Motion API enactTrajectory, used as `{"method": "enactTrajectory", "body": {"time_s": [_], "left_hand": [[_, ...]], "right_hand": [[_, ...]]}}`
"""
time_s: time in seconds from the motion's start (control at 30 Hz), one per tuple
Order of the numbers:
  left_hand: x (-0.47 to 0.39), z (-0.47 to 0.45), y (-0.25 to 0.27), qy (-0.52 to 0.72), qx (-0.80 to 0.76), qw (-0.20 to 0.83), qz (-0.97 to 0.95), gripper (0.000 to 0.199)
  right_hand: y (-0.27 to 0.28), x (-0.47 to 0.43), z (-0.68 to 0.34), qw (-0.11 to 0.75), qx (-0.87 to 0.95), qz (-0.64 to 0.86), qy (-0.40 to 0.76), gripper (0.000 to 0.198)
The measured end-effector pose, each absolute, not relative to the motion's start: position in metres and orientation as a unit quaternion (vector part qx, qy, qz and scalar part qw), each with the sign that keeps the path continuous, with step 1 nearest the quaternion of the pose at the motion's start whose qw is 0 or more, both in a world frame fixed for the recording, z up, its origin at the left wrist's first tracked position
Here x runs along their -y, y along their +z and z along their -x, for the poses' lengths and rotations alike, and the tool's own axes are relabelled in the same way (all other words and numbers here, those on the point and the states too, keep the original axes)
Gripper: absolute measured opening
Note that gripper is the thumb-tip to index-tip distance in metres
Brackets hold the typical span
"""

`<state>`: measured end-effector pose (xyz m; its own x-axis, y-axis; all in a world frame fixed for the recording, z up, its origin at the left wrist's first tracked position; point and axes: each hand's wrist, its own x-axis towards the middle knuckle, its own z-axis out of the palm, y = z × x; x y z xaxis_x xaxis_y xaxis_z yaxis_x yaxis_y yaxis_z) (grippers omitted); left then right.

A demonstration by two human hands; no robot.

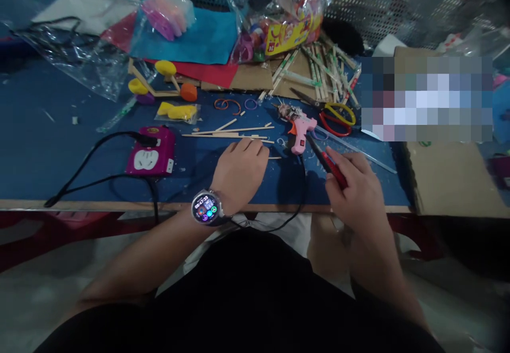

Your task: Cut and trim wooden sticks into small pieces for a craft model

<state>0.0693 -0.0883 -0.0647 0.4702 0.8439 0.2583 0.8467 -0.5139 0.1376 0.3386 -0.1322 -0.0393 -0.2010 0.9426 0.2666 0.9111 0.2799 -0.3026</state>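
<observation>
My left hand [241,171], with a watch on its wrist, rests low over the blue table with its fingers curled down. The end of a thin wooden stick [274,158] pokes out from under its fingers; the fingertips are hidden. Just beyond lie several more thin wooden sticks [227,134]. My right hand [356,191] grips a red utility knife [334,168], its dark blade angled up and left. The blade tip is close to a pink hot glue gun [303,131], whose cord runs down over the table edge.
Scissors [338,119] with red and yellow handles lie behind the knife. A magenta power socket [151,156] with a plugged-in cord stands left. Bundled paper-wrapped sticks [322,74], a yellow-labelled bag [292,34] and a wheeled stick frame [159,90] lie farther back; cardboard [450,177] sits right.
</observation>
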Motion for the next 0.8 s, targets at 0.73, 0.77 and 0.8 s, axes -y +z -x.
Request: {"method": "enactTrajectory", "body": {"time_s": [0.73,0.77,0.8], "left_hand": [[0.041,-0.058,-0.015,-0.493,0.312,-0.524,0.620,0.017],[0.040,-0.057,-0.020,-0.496,0.308,-0.535,0.611,0.018],[0.039,-0.056,-0.025,-0.497,0.310,-0.542,0.603,0.019]], "right_hand": [[-0.030,0.035,-0.285,0.139,0.919,0.358,0.091,0.037],[-0.023,0.019,-0.293,0.141,0.907,0.390,0.077,0.032],[-0.018,0.003,-0.303,0.147,0.893,0.422,0.059,0.031]]}}
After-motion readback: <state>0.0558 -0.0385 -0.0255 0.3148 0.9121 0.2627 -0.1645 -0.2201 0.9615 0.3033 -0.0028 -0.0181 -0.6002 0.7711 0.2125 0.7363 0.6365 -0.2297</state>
